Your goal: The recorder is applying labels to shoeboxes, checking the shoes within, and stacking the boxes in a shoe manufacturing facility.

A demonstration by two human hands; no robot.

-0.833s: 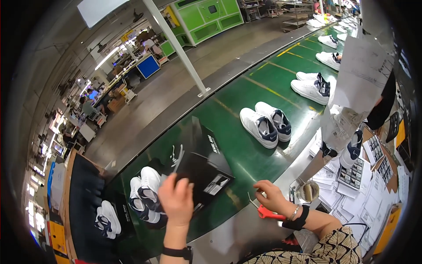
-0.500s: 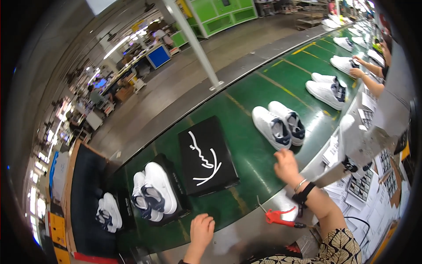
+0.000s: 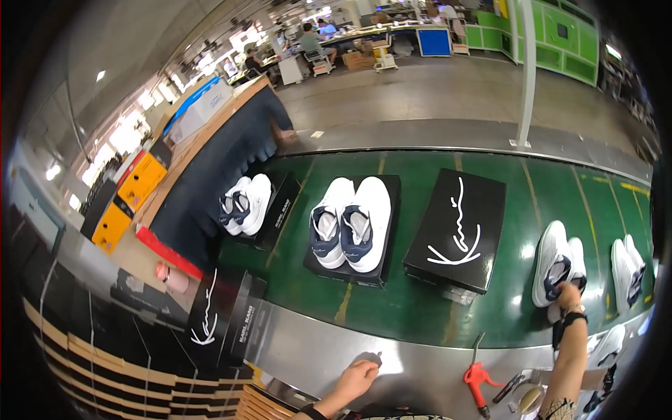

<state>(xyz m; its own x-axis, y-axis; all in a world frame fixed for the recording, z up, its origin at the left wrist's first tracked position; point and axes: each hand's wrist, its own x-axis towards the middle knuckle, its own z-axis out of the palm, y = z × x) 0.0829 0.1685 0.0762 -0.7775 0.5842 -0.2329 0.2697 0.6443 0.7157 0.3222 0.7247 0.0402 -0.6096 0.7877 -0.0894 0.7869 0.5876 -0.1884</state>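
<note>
On the green conveyor belt at the right stands a pair of white sneakers (image 3: 553, 255) with dark blue heels. My right hand (image 3: 570, 298) is closed at their heel end, fingers at the shoe openings. My left hand (image 3: 355, 379) rests low over the metal ledge, fingers curled together, with no object visible in it. Between the hands lies a closed black shoebox (image 3: 465, 217) with white script on its lid. Left of it, another pair of white sneakers (image 3: 369, 210) sits on a black box (image 3: 396, 203).
A red air blow gun (image 3: 477, 381) lies on the metal ledge (image 3: 413, 357). Farther left, more sneakers (image 3: 257, 203) sit on a black box. Black shoeboxes (image 3: 210, 315) are stacked at the near left. Another pair (image 3: 625, 269) stands at the far right of the belt.
My view has swung left, bringing the stacked shoeboxes in. My right hand, open beside the sneakers before, now grips them at the heel. My left hand is over the metal ledge.
</note>
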